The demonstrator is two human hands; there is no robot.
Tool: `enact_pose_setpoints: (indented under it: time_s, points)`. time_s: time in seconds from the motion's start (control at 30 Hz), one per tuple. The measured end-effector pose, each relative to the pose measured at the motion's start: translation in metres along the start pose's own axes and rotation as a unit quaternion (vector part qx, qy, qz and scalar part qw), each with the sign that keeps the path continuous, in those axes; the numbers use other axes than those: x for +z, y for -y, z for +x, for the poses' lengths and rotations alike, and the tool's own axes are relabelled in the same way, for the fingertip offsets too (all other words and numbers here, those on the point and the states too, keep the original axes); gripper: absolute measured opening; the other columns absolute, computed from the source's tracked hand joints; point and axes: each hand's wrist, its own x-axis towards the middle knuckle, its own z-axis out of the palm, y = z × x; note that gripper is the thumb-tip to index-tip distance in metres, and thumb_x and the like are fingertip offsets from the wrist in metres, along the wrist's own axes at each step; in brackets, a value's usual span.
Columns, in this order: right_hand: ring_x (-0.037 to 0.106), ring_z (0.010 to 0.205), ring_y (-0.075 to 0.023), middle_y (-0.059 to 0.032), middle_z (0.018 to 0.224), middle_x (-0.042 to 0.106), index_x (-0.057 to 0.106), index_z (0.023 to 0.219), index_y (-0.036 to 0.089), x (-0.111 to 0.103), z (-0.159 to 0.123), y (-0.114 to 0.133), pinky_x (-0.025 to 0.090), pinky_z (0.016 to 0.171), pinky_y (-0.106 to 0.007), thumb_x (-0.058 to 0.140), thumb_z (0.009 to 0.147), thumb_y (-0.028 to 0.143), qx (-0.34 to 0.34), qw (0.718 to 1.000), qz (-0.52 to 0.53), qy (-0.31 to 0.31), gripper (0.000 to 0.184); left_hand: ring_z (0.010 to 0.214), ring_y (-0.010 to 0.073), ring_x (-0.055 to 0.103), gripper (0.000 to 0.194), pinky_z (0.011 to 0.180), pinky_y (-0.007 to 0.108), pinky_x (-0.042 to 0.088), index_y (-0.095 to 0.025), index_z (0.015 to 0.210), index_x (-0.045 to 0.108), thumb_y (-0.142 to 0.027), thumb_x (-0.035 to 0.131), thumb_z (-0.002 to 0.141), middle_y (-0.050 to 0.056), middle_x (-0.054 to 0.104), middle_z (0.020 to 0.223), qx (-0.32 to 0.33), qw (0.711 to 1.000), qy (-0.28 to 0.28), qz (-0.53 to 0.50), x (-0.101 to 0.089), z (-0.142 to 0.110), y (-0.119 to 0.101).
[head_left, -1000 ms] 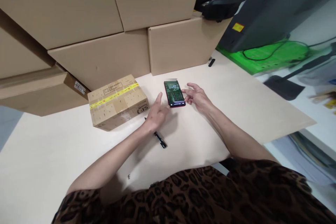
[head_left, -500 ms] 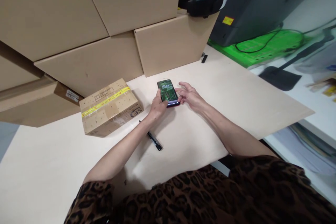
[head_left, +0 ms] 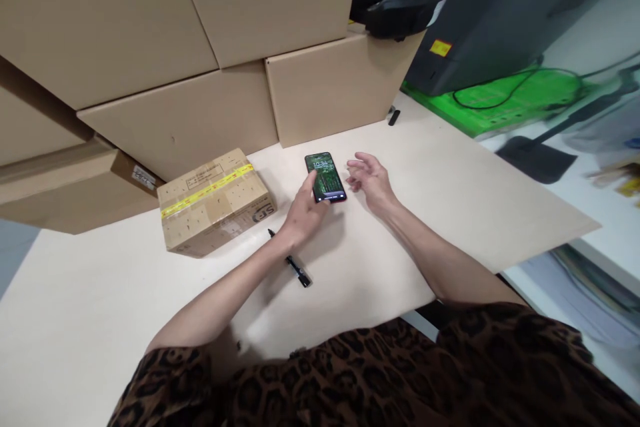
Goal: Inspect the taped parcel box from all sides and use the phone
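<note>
A smartphone [head_left: 327,177] with a lit green lock screen lies face up on the pale table, its screen reading 10:34. My left hand [head_left: 303,213] grips its lower left corner, one finger along the left edge and the thumb at the bottom edge; the fingers beneath are hidden. To the right of the phone, my right hand [head_left: 373,180] hovers with loosely curled, separated fingers and holds nothing. Under my left forearm lies a black marker pen [head_left: 300,273], partly covered by the arm. A small taped carton [head_left: 215,203] sits left of my left hand.
Large cardboard boxes [head_left: 325,90] are stacked along the back of the table. A black device [head_left: 400,7] rests on top of one. Farther right are a dark grey machine [head_left: 460,7], a green surface [head_left: 525,97] and a black stand base [head_left: 537,159]. A small black object [head_left: 394,117] lies behind.
My right hand has come off the phone's right side and drawn away to the right. The phone now lies flatter, with my left hand still at its lower left corner.
</note>
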Motion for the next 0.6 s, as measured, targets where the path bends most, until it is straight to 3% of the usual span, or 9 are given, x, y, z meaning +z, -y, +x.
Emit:
enact_pose_setpoints:
  time_s: [0.1, 0.17, 0.23, 0.33, 0.4, 0.5, 0.6]
  points:
    - [0.061, 0.07, -0.0137, -0.002, 0.106, 0.072, 0.066, 0.114, 0.027, 0.004, -0.012, 0.004, 0.047, 0.059, -0.028, 0.083, 0.067, 0.039, -0.08, 0.997, -0.015, 0.017, 0.051, 0.162, 0.0351, 0.04, 0.064, 0.133, 0.057, 0.032, -0.03, 0.162, 0.046, -0.036, 0.064, 0.101, 0.011, 0.045, 0.173, 0.155, 0.98, -0.035, 0.122, -0.027, -0.046, -0.032]
    - [0.062, 0.075, -0.0163, -0.0037, 0.107, 0.073, 0.07, 0.115, 0.026, 0.012, -0.026, 0.006, 0.05, 0.065, -0.032, 0.084, 0.072, 0.045, -0.116, 0.99, -0.036, 0.072, 0.049, 0.164, 0.0326, 0.036, 0.06, 0.136, 0.056, 0.026, -0.035, 0.159, 0.048, -0.033, 0.065, 0.102, 0.006, 0.046, 0.173, 0.248, 0.934, -0.134, 0.221, -0.056, -0.072, -0.048]
    - [0.063, 0.08, -0.0178, -0.0053, 0.11, 0.074, 0.071, 0.118, 0.025, 0.025, -0.041, 0.006, 0.054, 0.073, -0.036, 0.081, 0.08, 0.049, -0.129, 0.976, -0.079, 0.154, 0.046, 0.165, 0.0322, 0.033, 0.065, 0.136, 0.056, 0.026, -0.037, 0.16, 0.047, -0.035, 0.07, 0.099, 0.003, 0.043, 0.174, 0.286, 0.876, -0.248, 0.3, -0.091, -0.091, -0.054]
    - [0.067, 0.089, -0.0208, -0.0094, 0.118, 0.075, 0.072, 0.122, 0.023, 0.049, -0.065, 0.004, 0.058, 0.082, -0.041, 0.071, 0.092, 0.047, -0.182, 0.921, -0.183, 0.291, 0.038, 0.164, 0.0331, 0.035, 0.075, 0.134, 0.055, 0.031, -0.03, 0.165, 0.041, -0.046, 0.07, 0.098, 0.008, 0.037, 0.177, 0.229, 0.837, -0.375, 0.327, -0.143, -0.11, -0.045]
    - [0.07, 0.097, -0.0234, -0.0118, 0.125, 0.075, 0.071, 0.125, 0.023, 0.063, -0.078, 0.0, 0.06, 0.088, -0.046, 0.064, 0.098, 0.042, -0.242, 0.867, -0.235, 0.366, 0.034, 0.162, 0.0356, 0.038, 0.081, 0.132, 0.057, 0.033, -0.024, 0.165, 0.04, -0.054, 0.071, 0.097, 0.014, 0.041, 0.174, 0.146, 0.843, -0.432, 0.285, -0.17, -0.119, -0.03]
    - [0.071, 0.112, -0.0282, -0.0149, 0.126, 0.076, 0.072, 0.124, 0.022, 0.075, -0.091, -0.008, 0.06, 0.1, -0.054, 0.055, 0.103, 0.038, -0.31, 0.807, -0.268, 0.426, 0.031, 0.165, 0.0368, 0.033, 0.082, 0.134, 0.057, 0.03, -0.029, 0.164, 0.038, -0.062, 0.071, 0.096, 0.013, 0.037, 0.176, 0.037, 0.873, -0.456, 0.17, -0.193, -0.129, -0.007]
    - [0.07, 0.121, -0.0318, -0.0178, 0.124, 0.076, 0.073, 0.122, 0.019, 0.074, -0.095, -0.017, 0.058, 0.105, -0.059, 0.052, 0.104, 0.037, -0.318, 0.791, -0.293, 0.431, 0.033, 0.167, 0.033, 0.031, 0.082, 0.138, 0.05, 0.025, -0.029, 0.162, 0.041, -0.062, 0.074, 0.094, 0.014, 0.035, 0.178, -0.026, 0.887, -0.456, 0.069, -0.2, -0.131, 0.012]
